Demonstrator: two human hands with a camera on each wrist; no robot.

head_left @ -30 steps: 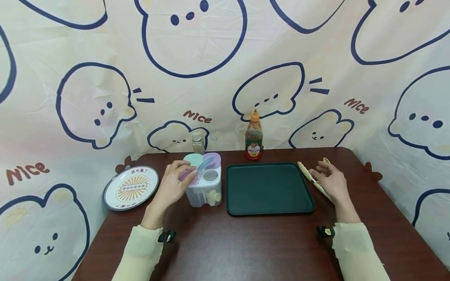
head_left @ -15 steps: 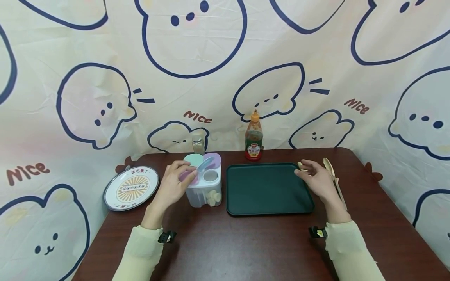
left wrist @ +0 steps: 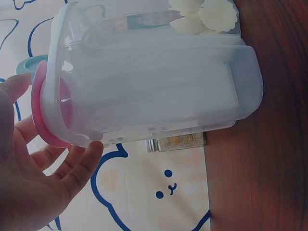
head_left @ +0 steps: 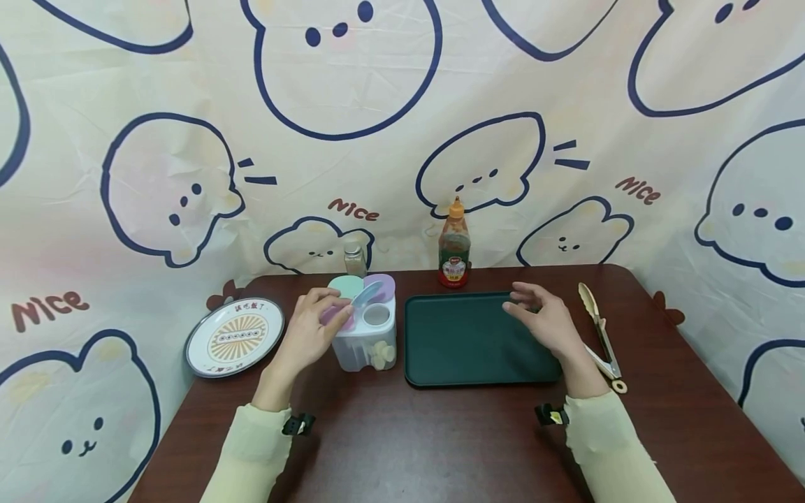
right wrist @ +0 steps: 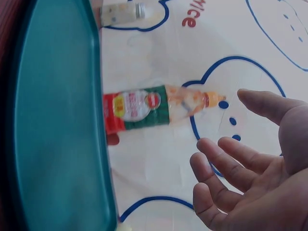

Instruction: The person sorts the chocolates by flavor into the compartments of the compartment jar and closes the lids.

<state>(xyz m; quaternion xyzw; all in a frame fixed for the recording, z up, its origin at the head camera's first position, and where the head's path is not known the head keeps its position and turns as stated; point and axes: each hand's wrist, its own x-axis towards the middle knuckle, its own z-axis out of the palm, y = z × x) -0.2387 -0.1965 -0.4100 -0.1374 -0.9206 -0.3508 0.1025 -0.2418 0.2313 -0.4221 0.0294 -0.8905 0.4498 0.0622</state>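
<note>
My left hand (head_left: 312,327) rests at the left side of a clear seasoning box (head_left: 353,349), its fingers loosely bent. In the left wrist view, the thumb is by the raised light-blue lid (left wrist: 32,65), and the other fingers lie by the pink lid (left wrist: 42,108) and the box's side. That blue lid tilts up beside a round opening (head_left: 377,314). Pale scalloped pieces (left wrist: 211,17) sit in one compartment. My right hand (head_left: 546,323) hovers over the right part of a dark green tray (head_left: 472,342), fingers spread and holding nothing.
Gold-tipped tongs (head_left: 605,342) lie right of the tray, partly behind my right forearm. A sauce bottle (head_left: 454,251) stands behind the tray. Behind the box is a small spice jar (head_left: 355,258). A patterned white plate (head_left: 235,337) is at the table's left edge.
My right hand has moved left, from over the tongs to above the tray, uncovering the tongs. The left hand and the box have stayed where they were.
</note>
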